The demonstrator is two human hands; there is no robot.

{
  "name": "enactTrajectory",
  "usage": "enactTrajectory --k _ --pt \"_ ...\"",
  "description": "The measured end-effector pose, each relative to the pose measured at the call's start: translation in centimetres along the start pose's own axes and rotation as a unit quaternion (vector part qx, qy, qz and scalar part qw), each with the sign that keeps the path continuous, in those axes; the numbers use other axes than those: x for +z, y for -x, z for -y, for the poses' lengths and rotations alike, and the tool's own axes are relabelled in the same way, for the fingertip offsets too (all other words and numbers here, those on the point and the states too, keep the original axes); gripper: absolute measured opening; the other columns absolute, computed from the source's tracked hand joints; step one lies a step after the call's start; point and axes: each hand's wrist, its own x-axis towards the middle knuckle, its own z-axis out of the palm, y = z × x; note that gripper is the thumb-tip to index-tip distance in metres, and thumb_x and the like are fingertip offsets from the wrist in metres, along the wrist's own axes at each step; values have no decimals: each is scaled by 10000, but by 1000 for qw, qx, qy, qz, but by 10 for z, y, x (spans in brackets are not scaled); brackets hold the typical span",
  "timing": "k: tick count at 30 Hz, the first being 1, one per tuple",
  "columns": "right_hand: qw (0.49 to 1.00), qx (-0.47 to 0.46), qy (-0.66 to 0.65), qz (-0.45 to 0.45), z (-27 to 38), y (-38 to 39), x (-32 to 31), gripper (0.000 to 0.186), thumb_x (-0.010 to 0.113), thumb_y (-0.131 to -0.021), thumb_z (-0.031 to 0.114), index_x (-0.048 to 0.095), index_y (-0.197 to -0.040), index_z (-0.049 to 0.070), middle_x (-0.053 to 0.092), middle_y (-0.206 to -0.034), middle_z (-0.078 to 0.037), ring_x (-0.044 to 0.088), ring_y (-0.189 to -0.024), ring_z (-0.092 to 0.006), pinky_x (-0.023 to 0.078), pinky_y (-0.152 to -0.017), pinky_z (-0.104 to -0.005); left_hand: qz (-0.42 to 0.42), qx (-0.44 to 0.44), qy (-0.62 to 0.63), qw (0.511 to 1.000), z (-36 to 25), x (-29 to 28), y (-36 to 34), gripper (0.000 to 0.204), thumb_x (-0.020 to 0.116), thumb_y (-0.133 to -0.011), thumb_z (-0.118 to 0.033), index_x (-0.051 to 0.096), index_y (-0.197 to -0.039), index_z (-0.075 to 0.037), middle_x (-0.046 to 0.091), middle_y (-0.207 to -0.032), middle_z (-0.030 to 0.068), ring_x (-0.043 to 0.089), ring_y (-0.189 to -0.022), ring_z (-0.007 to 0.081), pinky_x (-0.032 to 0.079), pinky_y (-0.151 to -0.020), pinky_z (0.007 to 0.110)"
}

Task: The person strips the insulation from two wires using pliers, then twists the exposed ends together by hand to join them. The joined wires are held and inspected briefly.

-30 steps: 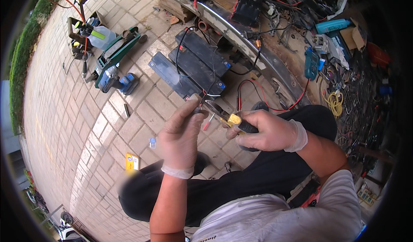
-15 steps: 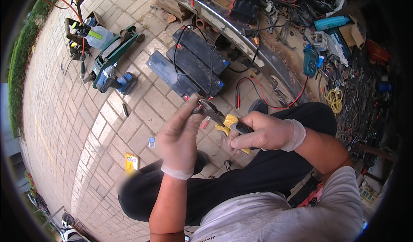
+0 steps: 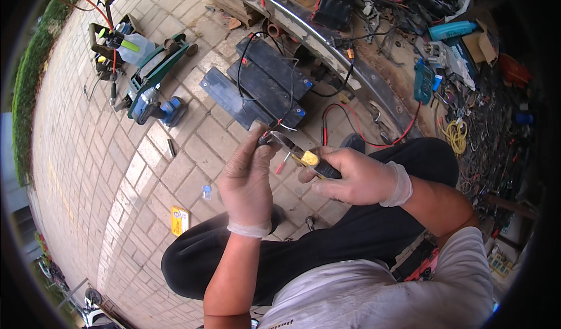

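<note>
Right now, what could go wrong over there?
The metal pliers with yellow and black handles point close to the fingers of the left hand, so they might nip one or tear its thin, translucent glove. The thin red and black cables loop beside the dark shoe; it might snag them.

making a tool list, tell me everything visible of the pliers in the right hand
The pliers have grey, metal-looking jaws and yellow-and-black handles, partly hidden by the gloved right hand gripping them. The head points forward and left, its tip by the wire held in the left hand; contact and jaw opening are unclear.
</note>
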Motion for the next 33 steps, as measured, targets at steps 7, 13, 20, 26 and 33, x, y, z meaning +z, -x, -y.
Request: enactTrajectory --k 7,13,20,26,33 --pt "988 -121 81 -57 -7 -6 6 257 608 -861 51 636 -1114 17 529 -1291 -186 500 -1232 -322 364 -1061 -371 -8 -3 18 1000 1 0 0 312 585 -939 33 597 -1251 42 668 -1160 115 643 -1026 158 500 -926 274" --pt "990 -87 98 -44 -7 -5 7 257 610 -861 49 633 -1115 17 527 -1292 -187 500 -1231 -318 370 -1057 -374 -31 29 20 999 2 1 -1 298 615 -929 9 610 -1225 36 677 -1115 113 655 -948 151 529 -869 281" --pt "988 -82 117 -57 -9 -7 7 294 607 -859 47 613 -1147 -11 524 -1259 -196 510 -1199 -337 388 -1032 -370 -31 20 27 999 1 1 0 273 625 -916 27 623 -1189 37 679 -1109 117 659 -962 159 532 -882 284" --pt "962 -137 221 -87 -8 -7 6 336 621 -844 49 573 -1146 -91 505 -1212 -219 517 -1160 -357 407 -1005 -375 -28 23 34 999 -2 2 1 250 630 -907 39 629 -1158 40 677 -1111 131 663 -975 174 537 -903 299" --pt "937 -136 307 -100 -11 -8 3 356 658 -838 74 562 -1135 -97 509 -1150 -219 542 -1088 -369 449 -934 -376 -18 30 27 999 -2 0 2 249 629 -910 32 626 -1158 40 677 -1116 138 667 -977 189 540 -902 308"
